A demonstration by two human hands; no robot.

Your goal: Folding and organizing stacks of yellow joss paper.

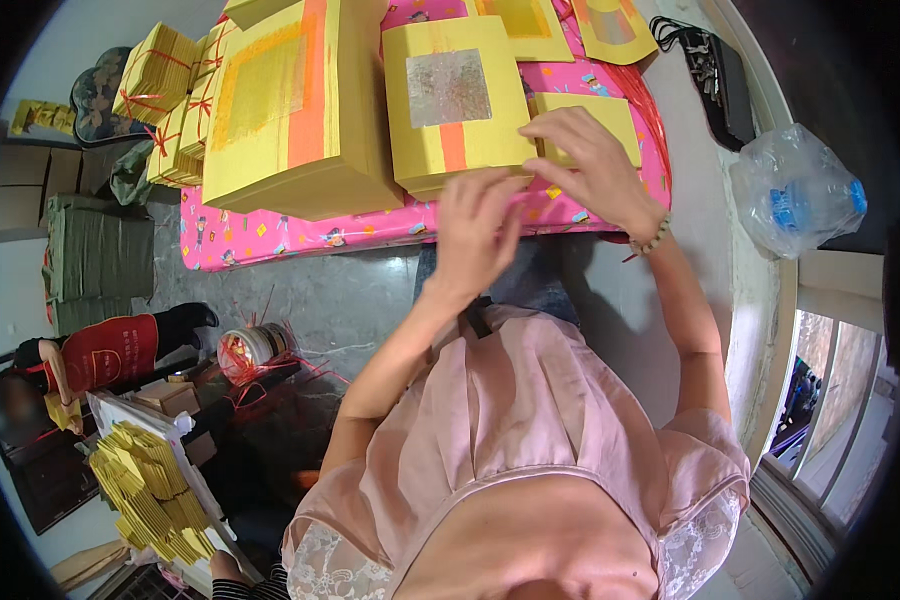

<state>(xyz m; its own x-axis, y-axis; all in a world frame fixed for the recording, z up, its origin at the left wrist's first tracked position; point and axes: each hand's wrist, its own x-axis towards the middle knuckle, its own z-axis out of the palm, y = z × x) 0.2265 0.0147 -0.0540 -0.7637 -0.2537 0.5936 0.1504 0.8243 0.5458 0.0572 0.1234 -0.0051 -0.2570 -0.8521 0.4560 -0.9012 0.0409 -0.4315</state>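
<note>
A stack of yellow paper sheets (418, 150) with a silver square and an orange band on top lies at the table's near edge. My left hand (475, 235) is at its front edge, fingers loosely bent and thumb apart, with nothing visible in them. At its right front corner is my right hand (595, 170), fingers stretched and thumb spread. Whether the fingertips press on the paper is hard to tell. To the left rises a much taller stack of yellow paper (270, 110) with an orange stripe. A lower yellow stack (610, 122) sits partly behind my right hand.
A pink patterned cloth (310, 235) covers the table. Tied yellow bundles (160, 70) stand at its left, red strings (650, 110) at its right. A bagged bottle (795, 205) lies far right. Lower left, a person in a red apron (110, 350) sits by a table of folded yellow papers (155, 490).
</note>
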